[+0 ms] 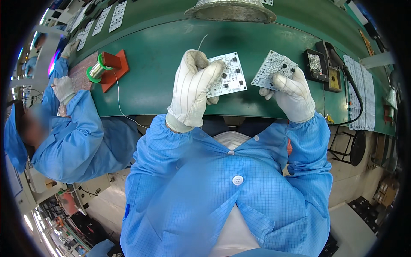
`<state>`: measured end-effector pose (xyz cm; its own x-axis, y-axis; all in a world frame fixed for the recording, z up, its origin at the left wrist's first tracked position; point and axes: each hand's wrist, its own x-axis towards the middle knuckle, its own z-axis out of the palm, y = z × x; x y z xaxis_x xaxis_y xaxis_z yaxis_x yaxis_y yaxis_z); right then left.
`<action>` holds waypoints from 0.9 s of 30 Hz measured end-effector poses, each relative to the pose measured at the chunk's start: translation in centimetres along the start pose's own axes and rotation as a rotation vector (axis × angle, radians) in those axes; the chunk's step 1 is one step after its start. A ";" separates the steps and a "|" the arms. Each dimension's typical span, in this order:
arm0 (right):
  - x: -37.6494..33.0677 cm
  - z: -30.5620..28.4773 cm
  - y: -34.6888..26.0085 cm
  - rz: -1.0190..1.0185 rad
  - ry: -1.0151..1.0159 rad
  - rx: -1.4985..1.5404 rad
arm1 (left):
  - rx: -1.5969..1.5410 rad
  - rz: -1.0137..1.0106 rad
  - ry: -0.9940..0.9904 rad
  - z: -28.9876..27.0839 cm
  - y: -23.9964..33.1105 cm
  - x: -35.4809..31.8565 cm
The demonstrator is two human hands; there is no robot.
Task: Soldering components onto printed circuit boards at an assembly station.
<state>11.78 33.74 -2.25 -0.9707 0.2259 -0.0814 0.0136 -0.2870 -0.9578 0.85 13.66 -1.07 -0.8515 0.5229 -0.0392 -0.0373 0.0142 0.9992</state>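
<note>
My left hand, in a white striped glove, is closed on a white circuit board with several black components, gripping its left edge. The thin end of a wire sticks up from the top of this fist; how it runs inside the glove is hidden. My right hand, also gloved, pinches a second circuit board between thumb and fingers at its lower right side. That board is tilted and shows rows of small solder dots. Both boards are held above the green bench, apart from each other.
Left of me, a green-rimmed solder wire spool sits on a red stand, its wire trailing toward my left sleeve. Rightward are a black box of metal scraps, a soldering iron holder and board strips. A metal hood hangs ahead; a co-worker sits left.
</note>
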 end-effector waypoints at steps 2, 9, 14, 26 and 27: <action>0.1 0.0 0.2 -0.008 0.010 -0.086 | 0.028 -0.001 -0.011 0.2 -0.2 -0.1; -0.5 -1.1 0.1 0.032 -0.093 -0.381 | 0.019 -0.017 -0.060 0.7 -0.6 -0.1; -0.2 -2.5 -1.1 -0.155 0.013 -0.450 | -0.049 -0.171 -0.125 0.1 -1.3 -0.3; -0.2 0.5 -0.6 -0.327 0.176 -0.485 | 0.107 0.063 -0.112 -0.7 -0.6 0.0; 0.3 0.5 -0.1 -0.421 0.028 -0.560 | 0.106 0.067 -0.115 -0.6 -0.2 0.1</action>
<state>11.41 33.40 -2.07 -0.9142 0.2387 0.3274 -0.2331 0.3510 -0.9069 0.47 13.17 -1.32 -0.7844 0.6198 0.0222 0.0779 0.0630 0.9950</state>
